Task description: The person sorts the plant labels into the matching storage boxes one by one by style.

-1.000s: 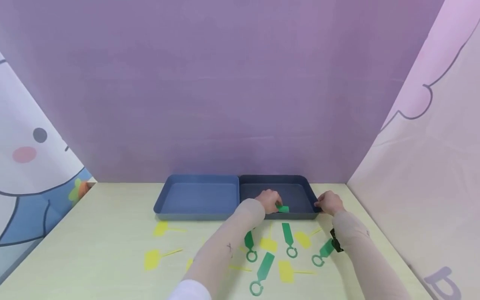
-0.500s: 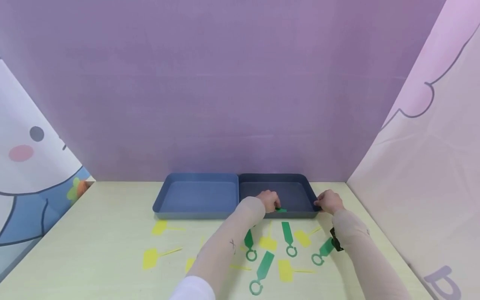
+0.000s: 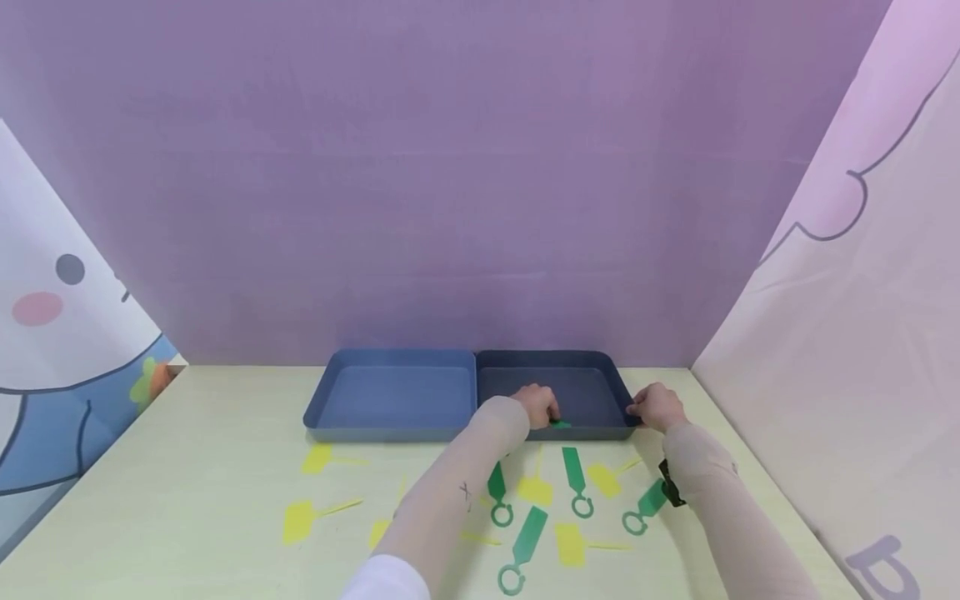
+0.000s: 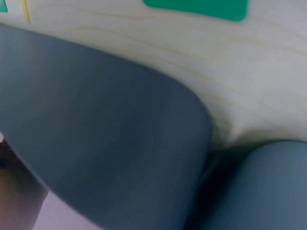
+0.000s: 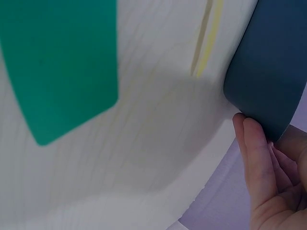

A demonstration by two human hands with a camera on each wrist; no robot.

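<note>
My left hand is inside the dark tray, low by its front wall. Its curled fingers hold a green ring tag, of which only a small bit shows. Outside the tray's front right corner, my right hand grips the wall; in the right wrist view the fingers and thumb of the right hand pinch the tray's corner. The left wrist view is mostly filled by the outer tray wall, which hides most of the left hand.
A blue tray adjoins the dark one on the left. On the pale table, several green ring tags and several yellow T-shaped tags lie scattered before the trays. A purple backdrop stands behind.
My left hand has lowered the green tag further toward the tray floor, so less of it shows. The right hand keeps its grip on the tray corner.
</note>
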